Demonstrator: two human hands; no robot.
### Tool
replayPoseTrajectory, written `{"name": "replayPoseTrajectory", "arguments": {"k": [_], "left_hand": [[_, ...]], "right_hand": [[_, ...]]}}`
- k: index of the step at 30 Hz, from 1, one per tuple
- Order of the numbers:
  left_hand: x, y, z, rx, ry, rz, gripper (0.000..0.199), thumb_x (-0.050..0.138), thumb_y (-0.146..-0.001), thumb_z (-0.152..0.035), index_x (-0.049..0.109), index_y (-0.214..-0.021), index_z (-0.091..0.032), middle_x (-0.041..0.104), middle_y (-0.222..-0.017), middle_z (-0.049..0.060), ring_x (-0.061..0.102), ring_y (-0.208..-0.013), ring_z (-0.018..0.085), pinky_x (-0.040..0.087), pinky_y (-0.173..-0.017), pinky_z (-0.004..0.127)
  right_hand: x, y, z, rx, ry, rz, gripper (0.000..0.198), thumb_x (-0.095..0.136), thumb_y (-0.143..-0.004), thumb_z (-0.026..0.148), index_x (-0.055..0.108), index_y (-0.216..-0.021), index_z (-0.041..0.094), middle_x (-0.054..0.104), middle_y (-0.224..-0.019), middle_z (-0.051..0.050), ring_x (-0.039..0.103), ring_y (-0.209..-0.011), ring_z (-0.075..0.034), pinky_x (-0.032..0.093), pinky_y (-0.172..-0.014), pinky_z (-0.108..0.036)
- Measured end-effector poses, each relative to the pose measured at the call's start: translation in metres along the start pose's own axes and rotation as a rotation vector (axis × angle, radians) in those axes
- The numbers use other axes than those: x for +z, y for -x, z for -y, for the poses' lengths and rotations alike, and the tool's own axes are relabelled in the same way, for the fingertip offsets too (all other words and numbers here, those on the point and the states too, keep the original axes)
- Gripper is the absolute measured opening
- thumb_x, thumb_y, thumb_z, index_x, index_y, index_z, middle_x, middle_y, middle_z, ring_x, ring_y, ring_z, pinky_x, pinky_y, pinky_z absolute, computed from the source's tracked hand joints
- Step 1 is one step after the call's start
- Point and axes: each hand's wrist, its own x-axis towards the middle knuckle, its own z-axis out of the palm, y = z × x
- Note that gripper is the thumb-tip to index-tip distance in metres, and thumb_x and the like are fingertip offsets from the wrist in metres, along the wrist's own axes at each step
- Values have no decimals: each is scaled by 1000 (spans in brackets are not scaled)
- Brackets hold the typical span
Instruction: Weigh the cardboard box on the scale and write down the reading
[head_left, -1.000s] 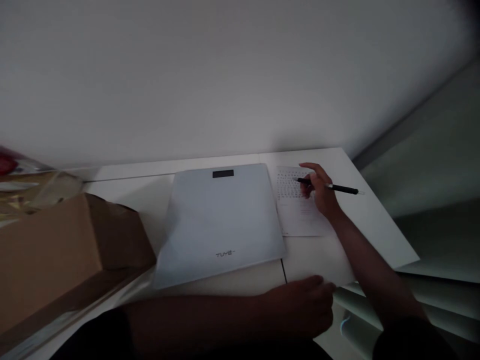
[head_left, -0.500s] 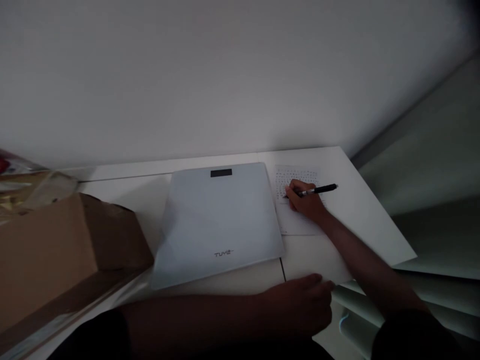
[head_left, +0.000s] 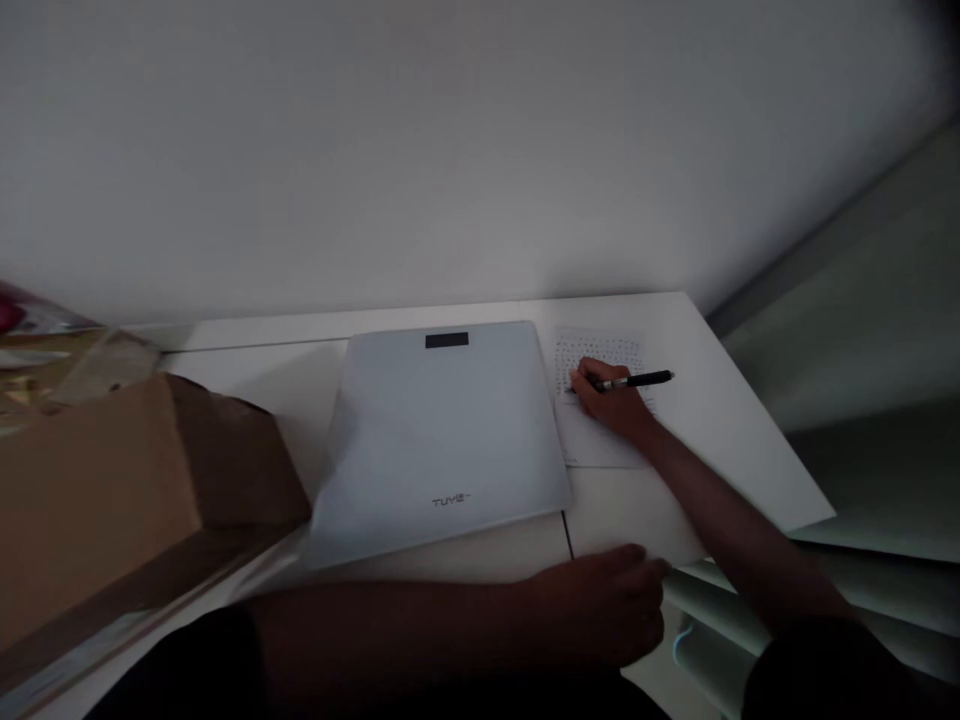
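Observation:
My right hand grips a black pen with its tip down on a sheet of paper that carries rows of small printed marks. The sheet lies on the white table, just right of a pale flat bathroom scale with a dark display window at its far edge. My left hand rests palm down at the table's near edge, fingers loosely curled, holding nothing; its forearm lies across the bottom of the view.
A brown cardboard box fills the left side of the table. Clear plastic wrapping and something red sit behind it. A plain wall rises behind the table. To the right, the table edge drops off to light slatted surfaces.
My right hand moved left and down with the pen, from held above the sheet's top to tip pressed on the paper. The left hand has stayed put.

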Motion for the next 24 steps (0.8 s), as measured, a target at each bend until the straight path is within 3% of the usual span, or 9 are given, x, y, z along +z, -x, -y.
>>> {"name": "replayPoseTrajectory", "arguments": {"k": [9,24], "left_hand": [[2,1,0,9,-6,-21,29,45,-98,-16,71,-109,-10,68,-116,14,50,-129,31,35,-110,43],[1,0,0,11,-16,-18,29,47,-98,-19,71,-110,-10,68,-118,14,50,-130,31,35,-111,43]], "right_hand": [[0,0,-2,34,-74,21,36,52,-95,41,49,-69,18,52,-48,4,46,-42,-8,39,-50,-23],[1,-1,0,20,-15,-2,33,50,-94,34,45,-65,18,49,-47,4,45,-43,-9,38,-52,-24]]}}
